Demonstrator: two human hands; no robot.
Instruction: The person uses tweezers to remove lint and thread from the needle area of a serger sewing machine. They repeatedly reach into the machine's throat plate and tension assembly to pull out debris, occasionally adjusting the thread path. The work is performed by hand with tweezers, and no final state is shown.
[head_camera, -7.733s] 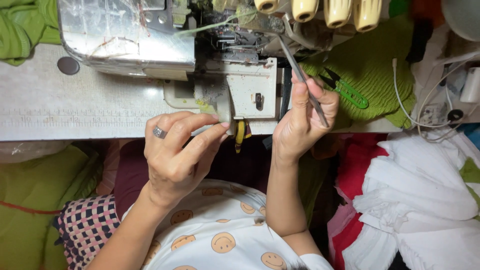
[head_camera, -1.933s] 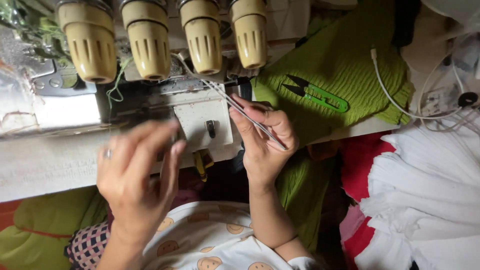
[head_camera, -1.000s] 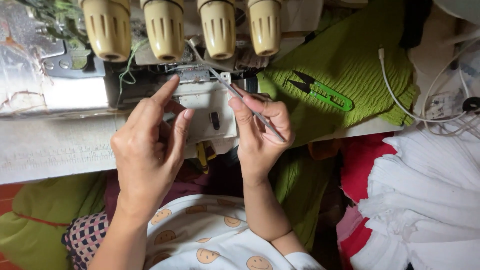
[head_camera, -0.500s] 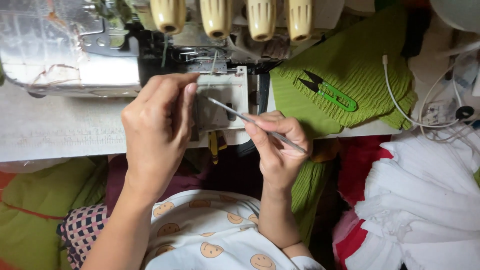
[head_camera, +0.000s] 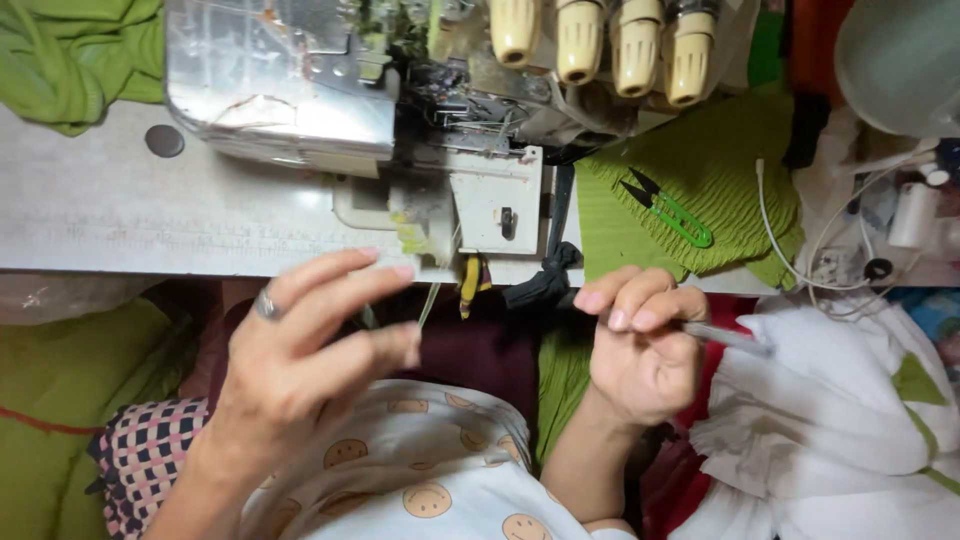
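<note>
The right hand (head_camera: 640, 345) pinched tweezers (head_camera: 725, 335) pointing to three o'clock; the left hand (head_camera: 310, 350), grip spread, hovered below the sewing machine (head_camera: 290, 90); green snips (head_camera: 672, 210) lay on the desk (head_camera: 120, 220).

Light was bright and even, with glare on the sewing machine's metal cover (head_camera: 280, 90) at eleven o'clock. The left hand (head_camera: 310, 350) was motion-blurred.

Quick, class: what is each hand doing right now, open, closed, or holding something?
Left hand: open, fingers spread, holding nothing visible.
Right hand: closed on the tweezers.
</note>
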